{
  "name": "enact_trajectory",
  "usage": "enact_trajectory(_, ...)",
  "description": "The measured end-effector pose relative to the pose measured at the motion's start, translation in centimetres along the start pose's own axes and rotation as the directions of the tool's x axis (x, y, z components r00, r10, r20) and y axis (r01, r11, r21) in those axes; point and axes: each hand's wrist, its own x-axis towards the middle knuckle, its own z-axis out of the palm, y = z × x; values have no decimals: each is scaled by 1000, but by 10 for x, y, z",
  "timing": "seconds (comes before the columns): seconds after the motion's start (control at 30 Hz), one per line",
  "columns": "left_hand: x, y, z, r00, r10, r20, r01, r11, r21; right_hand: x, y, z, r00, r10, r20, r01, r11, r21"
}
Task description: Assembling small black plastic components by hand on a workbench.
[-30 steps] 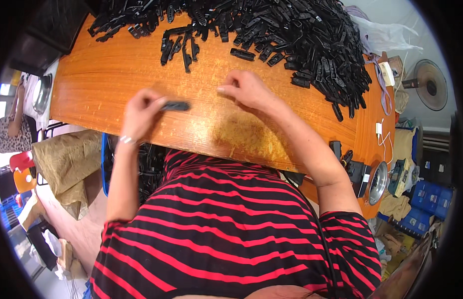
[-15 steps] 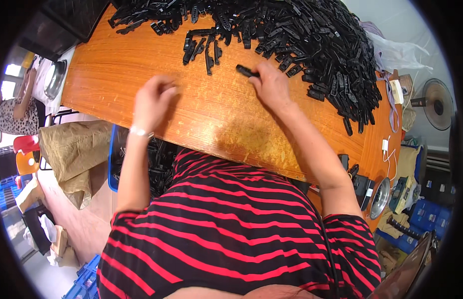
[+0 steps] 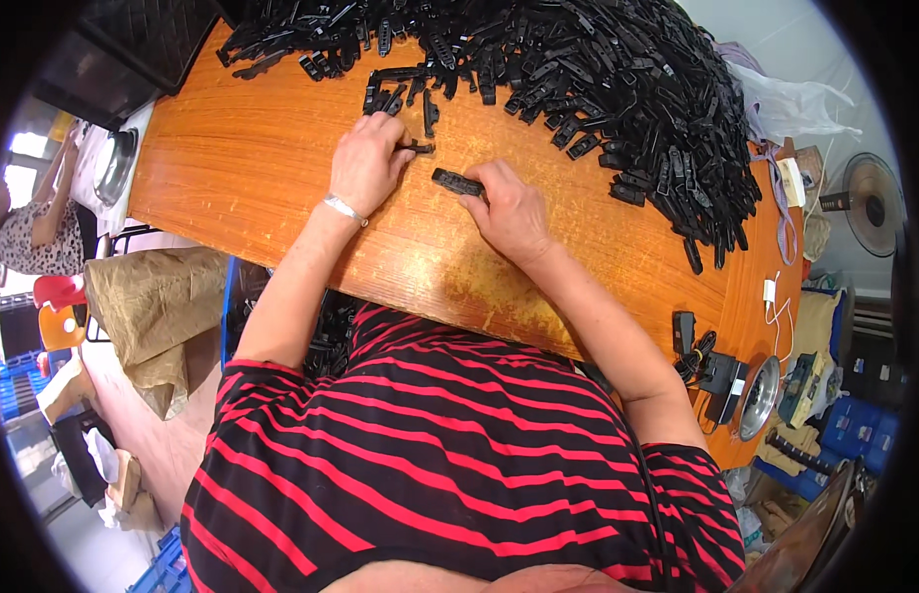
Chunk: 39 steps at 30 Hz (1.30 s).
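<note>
My right hand (image 3: 509, 210) grips one end of a black oblong plastic part (image 3: 456, 182) with holes along its face; its other end points left, a little above the table. Farther left, my left hand (image 3: 368, 158) pinches a thin black plastic piece (image 3: 417, 148) that sticks out to the right between thumb and fingers. Just beyond that hand lie a few loose black pieces, one slim piece (image 3: 431, 114) among them. The two held parts are apart from each other.
A large heap of black plastic parts (image 3: 617, 89) covers the table's (image 3: 232, 168) far and right side. Below its left edge stands a blue bin (image 3: 232, 296) beside brown wrapping (image 3: 158, 306). Cables, an adapter (image 3: 721, 376) and a metal bowl (image 3: 759, 397) lie at right. A person (image 3: 44, 232) sits at far left.
My left hand has moved right and forward and taken hold of a thin black piece near the loose ones. My right hand has come nearer and slightly left with its part.
</note>
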Motion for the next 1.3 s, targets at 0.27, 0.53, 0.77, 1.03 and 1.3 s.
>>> enact_trajectory(0.27,-15,38,-3,748,-540,385,457,-1,-889,9,-24,-5,994,21,-109,-7,992,125)
enact_trajectory(0.53,-13,54,-2,721,-436,538,443,-307,-843,11,-24,-10,899,394,191,-424,673,606)
enact_trajectory(0.77,-1,24,1,788,-359,501,543,20,-840,29,-4,-28,834,363,415,-540,690,482)
enact_trajectory(1.03,0,27,8,771,-415,482,577,135,-806,27,2,-21,750,451,484,-653,619,436)
enact_trajectory(1.3,1,24,22,831,-412,374,554,553,-622,28,-3,-20,716,501,486,-692,599,402)
